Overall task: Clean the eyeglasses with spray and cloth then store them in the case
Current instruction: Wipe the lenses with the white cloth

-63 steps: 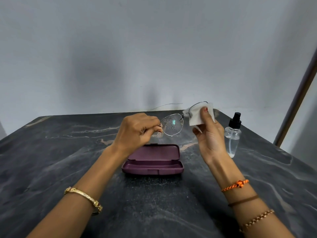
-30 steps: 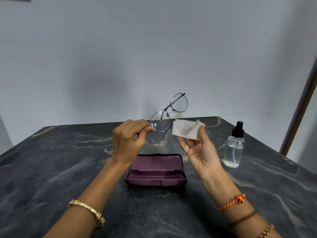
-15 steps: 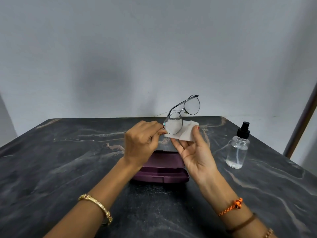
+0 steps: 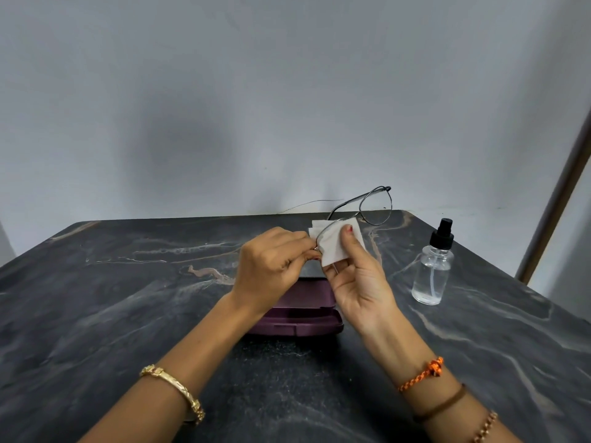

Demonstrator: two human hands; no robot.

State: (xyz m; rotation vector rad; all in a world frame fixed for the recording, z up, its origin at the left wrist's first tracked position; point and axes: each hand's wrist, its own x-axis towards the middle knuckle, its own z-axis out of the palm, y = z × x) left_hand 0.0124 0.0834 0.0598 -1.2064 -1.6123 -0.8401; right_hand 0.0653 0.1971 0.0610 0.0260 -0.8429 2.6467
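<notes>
A: So, what sits around the purple case [image 4: 297, 318]?
B: It lies open on the dark marble table [image 4: 96, 298]; the spray bottle [image 4: 432, 270] stands well to its right.
A: And above it?
B: Both hands block its lid. The left hand [image 4: 271, 270] pinches the eyeglasses [image 4: 367, 207] by the frame; the right hand [image 4: 358, 282] presses the white cloth [image 4: 335, 243] around one lens.

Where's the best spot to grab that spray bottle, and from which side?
Probably the clear round body of the spray bottle, below the black nozzle, approached from its left with the right hand. It stands upright, apart from the case, so the sides are free.
</notes>
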